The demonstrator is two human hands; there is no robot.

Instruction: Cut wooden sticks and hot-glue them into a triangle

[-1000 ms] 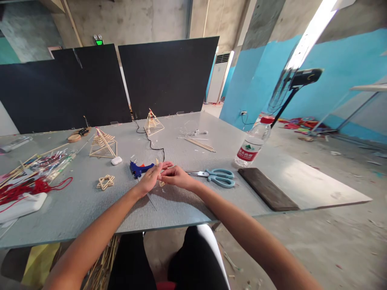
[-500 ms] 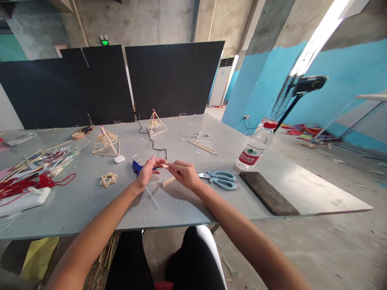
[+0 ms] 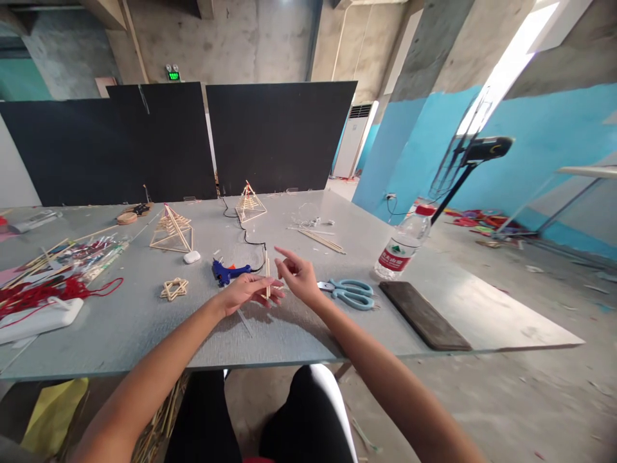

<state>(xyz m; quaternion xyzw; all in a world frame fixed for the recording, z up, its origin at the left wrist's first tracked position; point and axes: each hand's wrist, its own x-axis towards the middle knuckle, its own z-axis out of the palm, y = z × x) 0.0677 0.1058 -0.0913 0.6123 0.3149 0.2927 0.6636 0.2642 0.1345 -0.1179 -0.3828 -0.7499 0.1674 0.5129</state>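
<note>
My left hand (image 3: 253, 290) is closed on a few short wooden sticks (image 3: 268, 273), held upright between thumb and fingers above the table. Just to the right, my right hand (image 3: 297, 278) has its index finger stretched out toward the tops of the sticks, with the other fingers curled; I see nothing in it. A blue glue gun (image 3: 229, 271) lies behind my left hand, its black cord running back. Scissors with light blue handles (image 3: 354, 292) rest to the right of my right hand. A thin translucent stick (image 3: 245, 323) is on the table below my left hand.
Two stick pyramids (image 3: 172, 230) stand toward the back, with a white case (image 3: 191, 256) nearby. A stick star (image 3: 174, 289) lies at left, beyond it red cord (image 3: 45, 283) and a white power strip (image 3: 43, 318). At right are a water bottle (image 3: 402, 247) and a dark phone (image 3: 424, 315).
The sticks now stand upright in my left hand, where both hands were together at a small stick end before. My right hand has come away, index finger extended. More of the glue gun shows.
</note>
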